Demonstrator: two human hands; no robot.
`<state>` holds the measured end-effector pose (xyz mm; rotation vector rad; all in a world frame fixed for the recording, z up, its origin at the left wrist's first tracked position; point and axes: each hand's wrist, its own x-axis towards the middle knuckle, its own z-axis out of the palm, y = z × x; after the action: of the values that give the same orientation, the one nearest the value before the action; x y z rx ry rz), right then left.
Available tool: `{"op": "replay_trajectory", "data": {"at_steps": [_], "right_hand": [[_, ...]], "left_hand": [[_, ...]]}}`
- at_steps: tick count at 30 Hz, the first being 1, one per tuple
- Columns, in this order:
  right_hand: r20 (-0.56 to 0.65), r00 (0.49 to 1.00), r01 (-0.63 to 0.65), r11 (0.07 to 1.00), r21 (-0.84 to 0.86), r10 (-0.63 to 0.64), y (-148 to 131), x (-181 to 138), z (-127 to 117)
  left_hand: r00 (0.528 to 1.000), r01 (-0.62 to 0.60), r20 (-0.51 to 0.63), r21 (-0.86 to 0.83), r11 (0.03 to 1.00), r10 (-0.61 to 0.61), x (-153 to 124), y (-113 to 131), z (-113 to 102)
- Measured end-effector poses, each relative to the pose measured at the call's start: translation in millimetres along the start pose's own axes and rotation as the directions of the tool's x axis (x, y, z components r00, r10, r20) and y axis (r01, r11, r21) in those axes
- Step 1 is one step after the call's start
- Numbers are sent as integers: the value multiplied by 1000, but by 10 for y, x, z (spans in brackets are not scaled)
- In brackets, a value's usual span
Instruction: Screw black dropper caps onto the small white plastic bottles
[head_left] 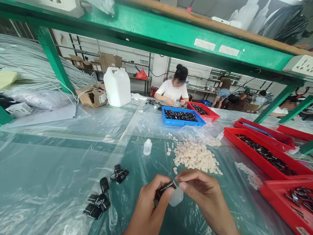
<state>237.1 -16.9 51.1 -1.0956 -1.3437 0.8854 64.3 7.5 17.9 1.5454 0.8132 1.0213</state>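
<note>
Between the thumb and fingers of my left hand is a small glossy black plastic part. At its right end, the thumb and forefinger of my right hand are pinched together; whatever they grip is too small to name. A translucent white rounded object shows just below the fingertips, partly covered by them, and I cannot tell which hand touches it. Beyond my hands lies a heap of small cream-coloured pieces. Several more black parts rest on the plastic sheet to the left.
A small white bottle stands left of the heap. Farther back are a blue tray of black parts and a large white jug. Red trays line the right side. A green shelf beam crosses overhead. A co-worker sits opposite.
</note>
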Motion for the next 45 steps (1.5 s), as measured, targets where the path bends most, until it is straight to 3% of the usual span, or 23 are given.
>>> {"op": "replay_trajectory", "data": {"at_steps": [16,25,39,45], "right_hand": [[-193,973,-126,992,25,128,63,-149,86],[-280,953,-113,993,14,112,88,-247,215],[-241,966,74,992,-98,-95,242,-361,256],[-170,941,258,946,-196,-292,246,-356,217]], "left_hand": [[999,2,48,-88,996,2,12,-16,25],[998,9,56,-126,992,-2,-16,-66,46],[1000,5,-22,-108,994,-7,-80,-200,121],[997,-22,-74,90,996,28,-156,-192,123]]}}
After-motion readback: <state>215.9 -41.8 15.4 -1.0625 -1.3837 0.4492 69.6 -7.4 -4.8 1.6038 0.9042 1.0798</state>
